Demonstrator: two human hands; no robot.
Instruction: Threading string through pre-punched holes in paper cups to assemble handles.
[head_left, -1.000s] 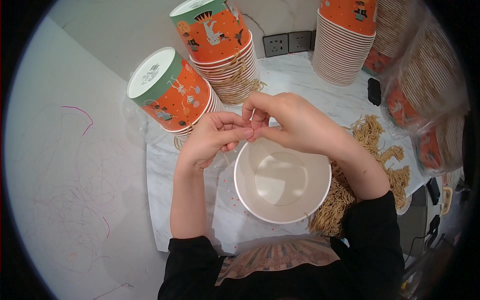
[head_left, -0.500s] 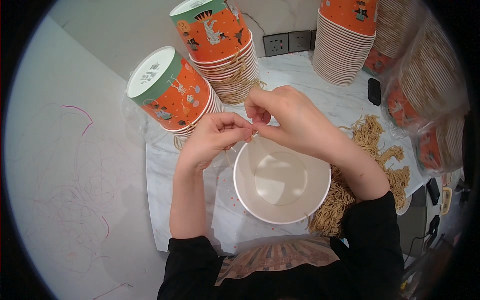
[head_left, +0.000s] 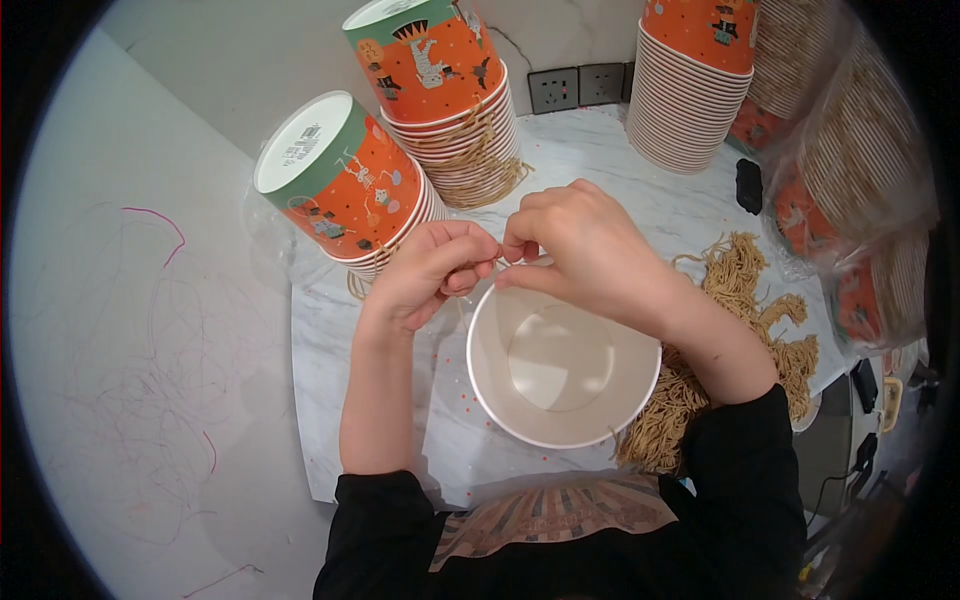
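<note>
A large paper bucket (head_left: 565, 425) with its white inside showing stands mouth up on the marble-patterned table. At its far left rim, my left hand (head_left: 430, 268) is closed, thumb and forefinger pinching a thin tan cord (head_left: 501, 262). My right hand (head_left: 575, 245) meets it there, fingers curled at the same cord, its thumb a little below the fingertips. Most of the cord is hidden by my fingers; a pale strand hangs below the left hand. Beneath and beside my right forearm lies a pile of tan cords (head_left: 665, 425).
Two stacks of upside-down orange and green buckets (head_left: 365, 180) (head_left: 435, 75) stand beyond my hands, cords hanging at their rims. Another bucket stack (head_left: 690, 100) is at the far right, beside plastic-wrapped stacks (head_left: 850, 130). A small black object (head_left: 748, 185) lies near them. Wall sockets (head_left: 577, 88) are behind.
My right fingers have lifted slightly and drawn apart from the thumb. My left hand has turned and curled more tightly, with a bit of cord now showing between the hands.
</note>
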